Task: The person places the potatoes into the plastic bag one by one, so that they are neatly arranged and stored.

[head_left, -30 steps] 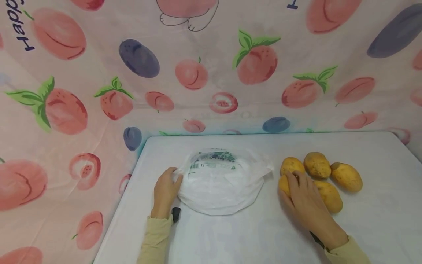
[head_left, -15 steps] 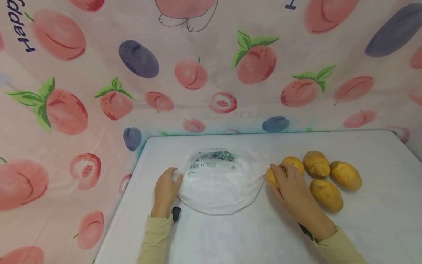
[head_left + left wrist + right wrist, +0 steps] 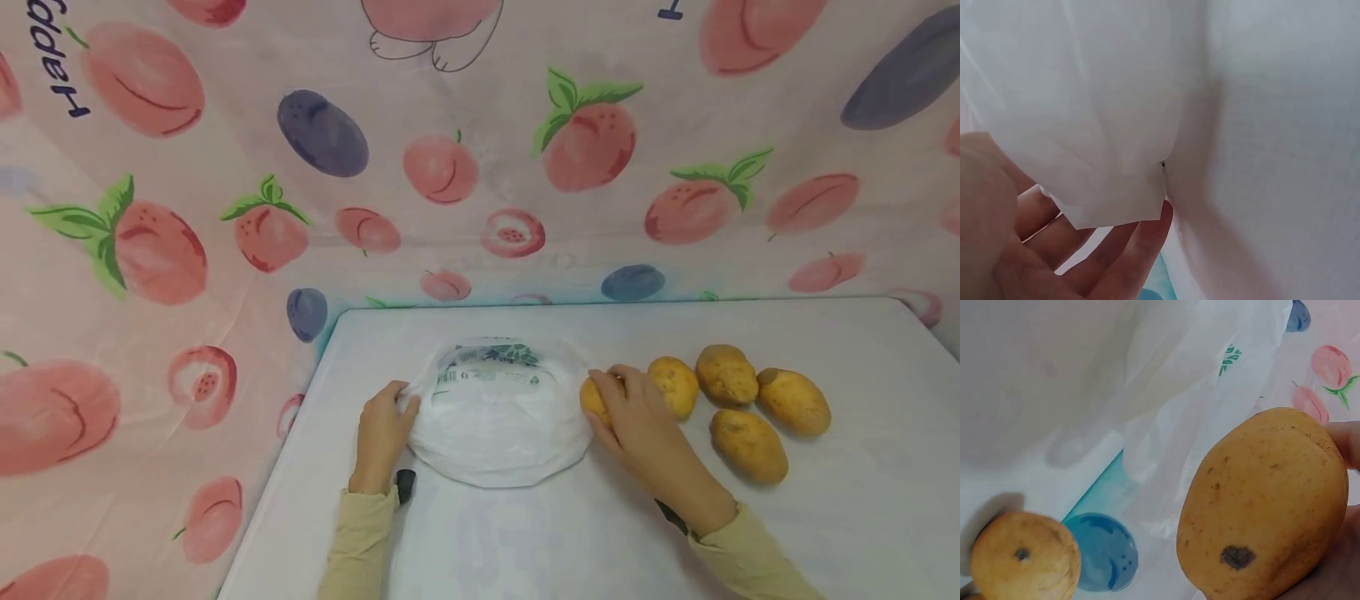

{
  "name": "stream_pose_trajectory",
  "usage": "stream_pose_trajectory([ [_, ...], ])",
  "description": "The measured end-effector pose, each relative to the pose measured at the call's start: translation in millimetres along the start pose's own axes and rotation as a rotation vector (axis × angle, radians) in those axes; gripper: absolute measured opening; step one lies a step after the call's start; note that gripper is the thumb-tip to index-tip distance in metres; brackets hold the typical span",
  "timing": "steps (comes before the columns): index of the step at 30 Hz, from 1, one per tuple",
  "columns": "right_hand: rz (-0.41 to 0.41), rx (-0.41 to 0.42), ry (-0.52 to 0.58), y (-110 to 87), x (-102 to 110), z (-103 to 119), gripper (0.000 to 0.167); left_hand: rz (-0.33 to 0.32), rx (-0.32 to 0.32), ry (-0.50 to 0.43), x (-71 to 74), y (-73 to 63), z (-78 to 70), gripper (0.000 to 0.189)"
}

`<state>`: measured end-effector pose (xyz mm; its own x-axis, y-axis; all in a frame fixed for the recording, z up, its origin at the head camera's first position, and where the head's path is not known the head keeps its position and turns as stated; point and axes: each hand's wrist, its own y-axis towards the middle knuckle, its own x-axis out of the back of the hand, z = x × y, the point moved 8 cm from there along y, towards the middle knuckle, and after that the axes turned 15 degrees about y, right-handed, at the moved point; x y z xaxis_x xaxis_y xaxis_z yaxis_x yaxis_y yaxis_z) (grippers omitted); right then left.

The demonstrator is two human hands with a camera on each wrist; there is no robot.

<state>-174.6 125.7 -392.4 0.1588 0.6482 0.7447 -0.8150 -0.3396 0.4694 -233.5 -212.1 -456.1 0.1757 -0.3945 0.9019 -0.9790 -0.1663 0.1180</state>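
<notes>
A white plastic bag (image 3: 495,446) with green print lies on the table, its mouth spread open. My left hand (image 3: 382,437) holds the bag's left edge between thumb and fingers; in the left wrist view its fingers (image 3: 1141,250) reach behind the hanging bag edge. At the bag's right rim, my right hand (image 3: 645,437) grips a yellow mango (image 3: 1266,506) that has a dark blotch on its skin. Part of this mango is hidden under the hand in the head view. Just right of that hand sits another mango (image 3: 672,387).
More mangoes lie to the right on the white table (image 3: 525,550): one at the back (image 3: 726,375), one at the far right (image 3: 795,402), one in front (image 3: 750,446). A fruit-printed cloth (image 3: 450,100) hangs behind the table and along its left side.
My right hand has carried one mango leftward from the group to the bag's right rim. The left hand has kept its hold on the bag.
</notes>
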Motion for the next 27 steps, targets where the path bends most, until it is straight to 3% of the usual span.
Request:
stream_pose_trajectory([
  [17,0.095,-0.039,0.059,21.5,-26.5,12.9,0.047,-0.014,-0.014,0.018,1.1,-0.3,-1.6,0.025],
  [27,0.134,-0.019,0.074,34.2,-39.8,19.9,0.047,-0.006,0.006,0.026,-0.8,-0.3,-0.8,0.025],
])
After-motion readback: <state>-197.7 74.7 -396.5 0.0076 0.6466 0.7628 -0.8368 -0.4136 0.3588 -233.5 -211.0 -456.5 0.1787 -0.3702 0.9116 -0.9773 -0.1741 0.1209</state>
